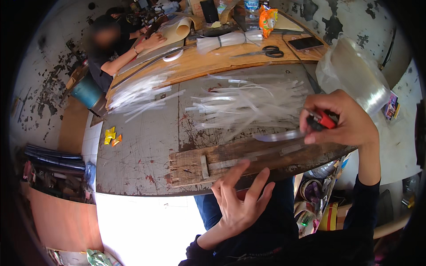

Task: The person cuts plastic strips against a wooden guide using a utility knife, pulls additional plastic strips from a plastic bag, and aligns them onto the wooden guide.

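My right hand (344,117) is closed round a small red-and-black hand tool (326,120), whose exact kind is partly hidden by the fingers. A clear plastic strip (277,136) reaches leftward from beside those fingers, above a worn wooden board (188,166); whether the hand grips the strip too, I cannot tell. My left hand (242,201) is open, its fingers spread at the board's near edge. Near the board's left end sits a small pale block (204,166). More translucent strip lies along the board. Beyond it is a loose pile of clear plastic strips (255,102).
Another strip pile (137,91) lies left on the grey table (133,153). Farther back are scissors (262,52), a tied strip bundle (228,41), a phone (306,43) and a white tape roll (173,54). Clear plastic film (355,73) stands at right. A co-worker (106,48) works far left.
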Demonstrator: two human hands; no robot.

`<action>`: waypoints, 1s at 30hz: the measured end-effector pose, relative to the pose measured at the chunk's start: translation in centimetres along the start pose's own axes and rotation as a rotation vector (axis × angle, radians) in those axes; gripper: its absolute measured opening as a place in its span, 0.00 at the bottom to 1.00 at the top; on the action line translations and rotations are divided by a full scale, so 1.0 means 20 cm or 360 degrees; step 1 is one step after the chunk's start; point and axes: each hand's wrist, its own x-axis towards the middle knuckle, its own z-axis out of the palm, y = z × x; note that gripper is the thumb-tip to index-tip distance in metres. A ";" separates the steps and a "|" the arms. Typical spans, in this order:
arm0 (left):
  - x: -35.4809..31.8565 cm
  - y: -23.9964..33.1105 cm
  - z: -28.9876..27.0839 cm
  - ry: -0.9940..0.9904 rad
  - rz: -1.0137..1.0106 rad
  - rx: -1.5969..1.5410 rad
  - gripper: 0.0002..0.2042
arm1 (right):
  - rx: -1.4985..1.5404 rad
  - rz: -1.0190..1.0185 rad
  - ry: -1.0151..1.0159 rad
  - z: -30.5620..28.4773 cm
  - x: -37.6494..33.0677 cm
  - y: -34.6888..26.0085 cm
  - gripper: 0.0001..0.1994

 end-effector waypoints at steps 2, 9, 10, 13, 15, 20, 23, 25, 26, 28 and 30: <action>0.08 0.01 0.02 -0.0020 -0.0028 -0.0214 0.23 | -0.0125 -0.0090 -0.0036 0.00 -0.04 -0.04 0.14; 0.18 -0.03 0.02 -0.0380 -0.0044 -0.0502 0.12 | -0.0222 -0.0043 -0.0114 -0.04 -0.16 0.01 0.14; 0.18 -0.04 0.01 -0.0375 -0.0056 -0.0465 0.13 | -0.0213 0.0087 -0.0126 -0.06 -0.20 0.02 0.14; 0.16 -0.06 -0.02 -0.0450 0.0005 -0.0245 0.15 | -0.0144 0.0313 -0.0054 -0.05 -0.27 0.08 0.14; 0.14 -0.06 -0.02 -0.0491 0.0008 -0.0119 0.15 | -0.0078 0.0400 0.0013 0.01 -0.31 0.15 0.14; 0.04 -0.08 -0.01 -0.0566 0.0018 0.0219 0.16 | -0.0314 0.0686 0.0147 0.15 -0.38 0.24 0.14; -0.04 -0.09 -0.01 -0.0400 -0.0034 0.0423 0.16 | -0.0291 0.0814 0.0106 0.17 -0.35 0.23 0.14; -0.09 -0.08 0.00 -0.0198 -0.0009 0.0574 0.15 | -0.0295 0.0863 0.0119 0.18 -0.34 0.24 0.14; -0.12 -0.08 0.01 -0.0203 -0.0021 0.0594 0.15 | -0.0295 0.0885 0.0145 0.18 -0.33 0.24 0.14; -0.19 -0.08 0.03 -0.0171 0.0173 0.0607 0.15 | -0.0288 0.0901 0.0158 0.18 -0.32 0.26 0.13; -0.22 -0.08 0.05 -0.0176 0.0194 0.0657 0.14 | -0.0184 0.0981 0.0161 0.18 -0.32 0.27 0.12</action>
